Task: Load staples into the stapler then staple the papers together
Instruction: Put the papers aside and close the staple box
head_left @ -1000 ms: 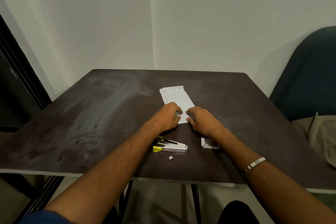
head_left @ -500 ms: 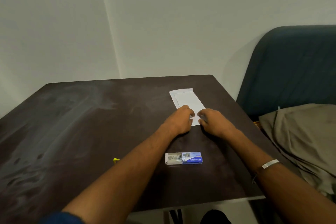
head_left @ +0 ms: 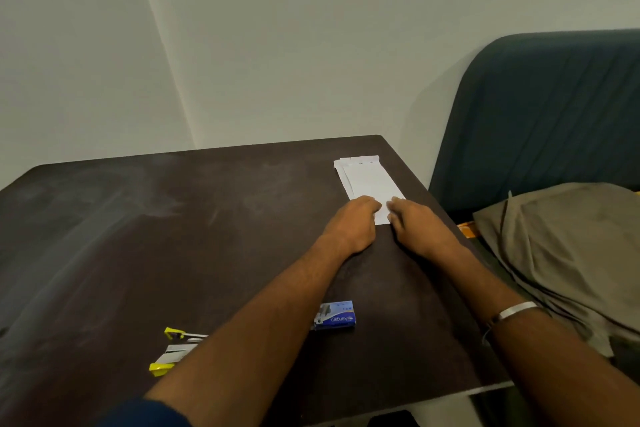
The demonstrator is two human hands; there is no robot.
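Papers (head_left: 372, 184) are pinned at their near end by curled fingertips of left hand (head_left: 353, 224) and right hand (head_left: 417, 229); stapler (head_left: 175, 350) lies well nearer, off the left forearm.

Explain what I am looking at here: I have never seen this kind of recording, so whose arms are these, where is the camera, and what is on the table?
There is no machine here. A person wears a wide-angle camera on the head, looking forward and down, so both arms reach in from the bottom of the picture. The left hand and the right hand rest at the near end of a stack of white papers on a dark table; whether the fingers pinch the sheets cannot be told. Nearer the person lie a yellow-tipped stapler, partly hidden by the left forearm, and a blue staple box. Neither is held. A dark blue seat stands to the right.
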